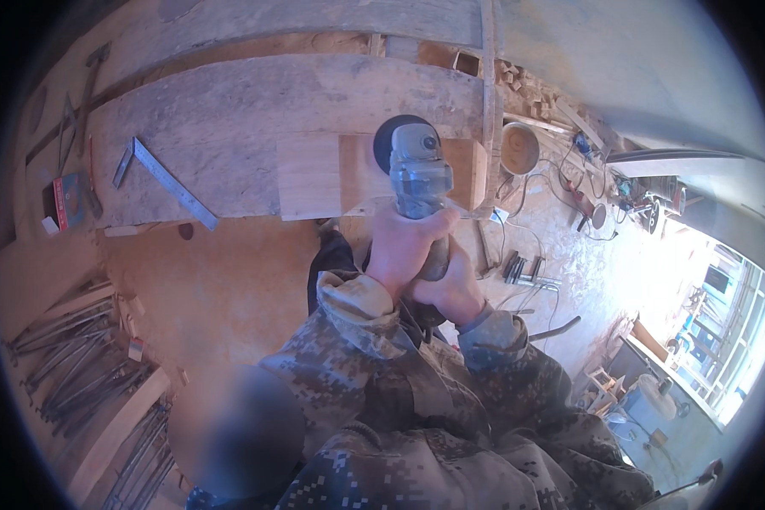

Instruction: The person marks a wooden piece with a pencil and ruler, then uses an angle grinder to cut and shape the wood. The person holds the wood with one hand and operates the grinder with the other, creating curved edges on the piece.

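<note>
An angle grinder (422,183) with a dark round disc (389,143) is over a pale wooden board (308,174) on the workbench. My left hand (401,245) is wrapped round the grinder's body, behind its grey head. Closer to me, my right hand (455,287) grips the rear of the same tool. The disc lies at the board's darker middle part; whether it touches the wood cannot be made out. Farther right, the board's end (467,172) shows a more orange tone.
On the bench's (229,110) left part lies a metal square (174,183). A small red and blue box (70,202) is at the far left. Metal clamps (68,357) stand at lower left. Cords, a round wooden stool (519,149) and power tools (586,204) are on the right.
</note>
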Demonstrator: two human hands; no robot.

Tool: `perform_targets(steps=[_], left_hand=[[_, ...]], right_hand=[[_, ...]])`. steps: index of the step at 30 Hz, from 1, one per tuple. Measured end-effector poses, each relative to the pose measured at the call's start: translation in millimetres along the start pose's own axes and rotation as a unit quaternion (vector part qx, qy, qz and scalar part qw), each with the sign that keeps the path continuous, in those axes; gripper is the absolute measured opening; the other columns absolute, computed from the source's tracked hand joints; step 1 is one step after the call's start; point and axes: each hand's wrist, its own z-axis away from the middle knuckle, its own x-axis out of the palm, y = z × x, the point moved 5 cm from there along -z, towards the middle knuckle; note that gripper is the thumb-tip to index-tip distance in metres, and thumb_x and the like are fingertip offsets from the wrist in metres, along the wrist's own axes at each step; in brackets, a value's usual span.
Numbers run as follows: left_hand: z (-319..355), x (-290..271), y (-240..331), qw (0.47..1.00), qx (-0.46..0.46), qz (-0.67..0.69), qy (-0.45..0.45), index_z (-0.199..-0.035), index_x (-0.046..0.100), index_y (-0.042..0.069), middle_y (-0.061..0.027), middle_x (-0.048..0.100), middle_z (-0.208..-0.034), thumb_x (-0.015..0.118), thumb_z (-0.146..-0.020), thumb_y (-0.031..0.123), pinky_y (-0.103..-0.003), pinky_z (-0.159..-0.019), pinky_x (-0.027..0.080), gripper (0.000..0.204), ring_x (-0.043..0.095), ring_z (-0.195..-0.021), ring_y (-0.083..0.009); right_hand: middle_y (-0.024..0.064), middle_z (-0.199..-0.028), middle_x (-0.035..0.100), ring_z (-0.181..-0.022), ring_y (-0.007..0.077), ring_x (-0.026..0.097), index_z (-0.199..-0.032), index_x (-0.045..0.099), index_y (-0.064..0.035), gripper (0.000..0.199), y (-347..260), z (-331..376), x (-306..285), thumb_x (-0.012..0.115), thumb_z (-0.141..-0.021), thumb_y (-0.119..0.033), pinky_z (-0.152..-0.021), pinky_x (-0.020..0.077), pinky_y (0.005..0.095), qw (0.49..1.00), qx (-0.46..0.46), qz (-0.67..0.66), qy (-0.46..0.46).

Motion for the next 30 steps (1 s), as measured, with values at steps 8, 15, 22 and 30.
perform_targets(steps=[8, 15, 22, 30], left_hand=[[7, -1, 13, 1.000, 0.019, -0.022, 0.010, -0.101, 0.078, 0.003, -0.0029, 0.075, -0.092, 0.084, -0.087, 0.014, -0.032, -0.074, 0.056, 0.019, 0.068, -0.080, -0.0111], [5, -13, 22, 0.998, 0.035, -0.035, 0.041, -0.101, 0.078, 0.002, -0.0024, 0.075, -0.092, 0.085, -0.087, 0.016, -0.032, -0.075, 0.055, 0.021, 0.067, -0.079, -0.0109], [2, -18, 18, 0.998, 0.026, -0.039, 0.049, -0.102, 0.078, 0.002, -0.0030, 0.076, -0.092, 0.086, -0.086, 0.017, -0.032, -0.075, 0.056, 0.023, 0.068, -0.080, -0.0107], [-2, -12, 8, 0.999, 0.008, -0.025, 0.022, -0.101, 0.079, 0.003, -0.0030, 0.076, -0.092, 0.085, -0.087, 0.017, -0.031, -0.074, 0.056, 0.021, 0.068, -0.079, -0.0106]], right_hand=[[0.0110, -0.126, 0.071, -0.115, 0.0210, 0.070, -0.142, 0.055, 0.0024, 0.085, -2, 1, 2, 0.092, -0.069, -0.019, -0.100, 0.0562, 0.0376, 1.000, 0.002, -0.012, -0.022], [0.0103, -0.128, 0.070, -0.117, 0.0200, 0.068, -0.144, 0.055, 0.0026, 0.087, -5, -12, 11, 0.093, -0.069, -0.019, -0.102, 0.0546, 0.0369, 0.998, -0.007, 0.004, -0.068], [0.0106, -0.128, 0.070, -0.117, 0.0204, 0.069, -0.145, 0.055, 0.0027, 0.088, -5, -13, 14, 0.093, -0.068, -0.018, -0.102, 0.0547, 0.0370, 0.997, 0.008, -0.009, -0.072], [0.0113, -0.127, 0.070, -0.116, 0.0213, 0.069, -0.144, 0.055, 0.0029, 0.086, -2, -8, 7, 0.092, -0.069, -0.016, -0.101, 0.0558, 0.0381, 0.999, 0.003, -0.011, -0.040]])
